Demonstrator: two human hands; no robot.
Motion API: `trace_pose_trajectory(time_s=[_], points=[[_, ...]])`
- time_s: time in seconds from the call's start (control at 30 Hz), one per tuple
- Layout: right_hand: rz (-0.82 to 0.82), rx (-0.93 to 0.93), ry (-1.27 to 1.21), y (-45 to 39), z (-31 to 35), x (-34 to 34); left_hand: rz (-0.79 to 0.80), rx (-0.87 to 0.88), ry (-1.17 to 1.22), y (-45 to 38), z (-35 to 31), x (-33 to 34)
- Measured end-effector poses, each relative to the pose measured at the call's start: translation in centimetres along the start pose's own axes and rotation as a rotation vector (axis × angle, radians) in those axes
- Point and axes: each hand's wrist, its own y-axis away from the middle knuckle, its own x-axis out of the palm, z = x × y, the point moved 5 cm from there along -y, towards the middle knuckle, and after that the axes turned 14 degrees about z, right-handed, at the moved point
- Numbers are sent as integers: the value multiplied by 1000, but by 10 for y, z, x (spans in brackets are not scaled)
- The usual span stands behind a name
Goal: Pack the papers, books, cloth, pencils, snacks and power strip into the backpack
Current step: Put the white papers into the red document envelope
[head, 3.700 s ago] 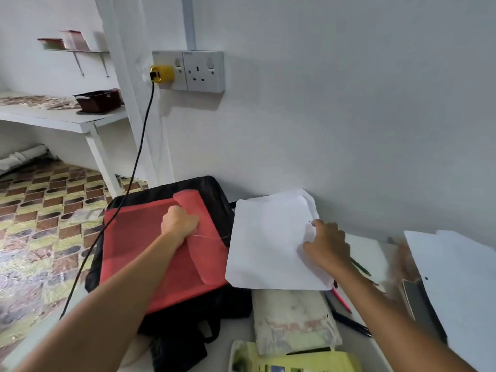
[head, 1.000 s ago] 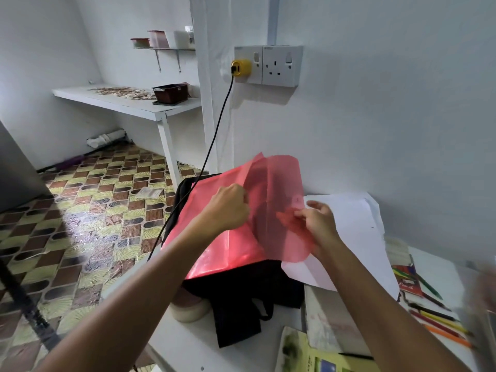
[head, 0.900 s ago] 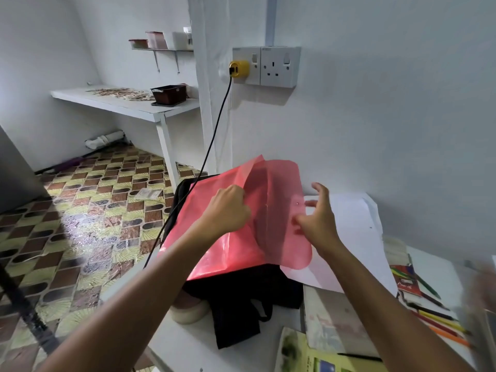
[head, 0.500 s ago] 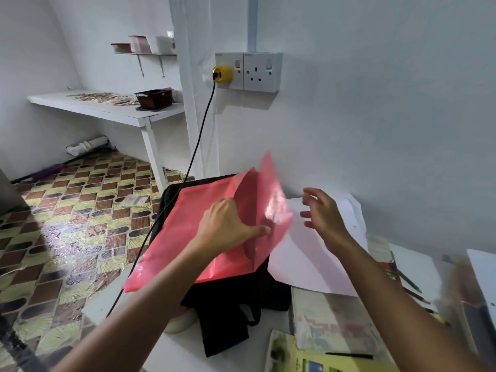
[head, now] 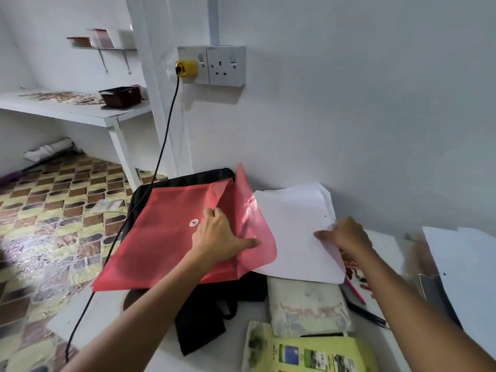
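Note:
A red plastic folder point(head: 161, 237) lies on top of the black backpack point(head: 204, 299) on the white table. My left hand point(head: 220, 240) holds the folder's mouth apart, thumb inside under the raised flap. To the right lies a stack of white papers point(head: 292, 232), and my right hand point(head: 346, 234) pinches its right edge. A folded pale cloth point(head: 308, 304) sits in front of the papers. Pencils and pens point(head: 359, 302) lie partly under the papers. A yellow-green book point(head: 308, 355) is at the bottom edge.
A black cable point(head: 161, 157) runs from a yellow plug point(head: 186, 68) in the wall socket down past the backpack's left side. More white sheets point(head: 467, 272) lie at the far right. The table edge drops to a patterned floor point(head: 48, 224) on the left.
The folder has come down flat onto the backpack with my left hand now holding its mouth apart. My right hand has let go of the flap and moved right onto the papers' edge.

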Motion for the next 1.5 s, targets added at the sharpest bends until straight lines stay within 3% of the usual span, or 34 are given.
trace_pose_trajectory(time_s=[0.17,0.47,0.7,0.77,0.87,0.97,1.1,1.2,1.37,1.5], points=[[-55,-15,-163,3,7,-13,-15,20,-24,-5,1,5],[-307,-260,-76,29,45,-45,-42,54,-55,-11,6,15],[-305,-761,-389,82,102,-83,-39,58,-72,-13,6,20],[-244,-816,-597,95,110,-91,-35,63,-67,-13,7,21],[-13,-770,-818,90,113,-93,-36,105,56,-10,8,20],[205,-631,-656,71,111,-80,-12,124,11,-8,8,18],[216,-466,-130,52,108,-73,-60,122,-27,-6,10,19],[215,-433,111,56,119,-84,-78,102,-70,-4,12,18],[218,-469,249,64,147,-89,-71,99,-139,-1,9,18],[137,-477,183,57,161,-83,-48,111,-170,2,4,18]])
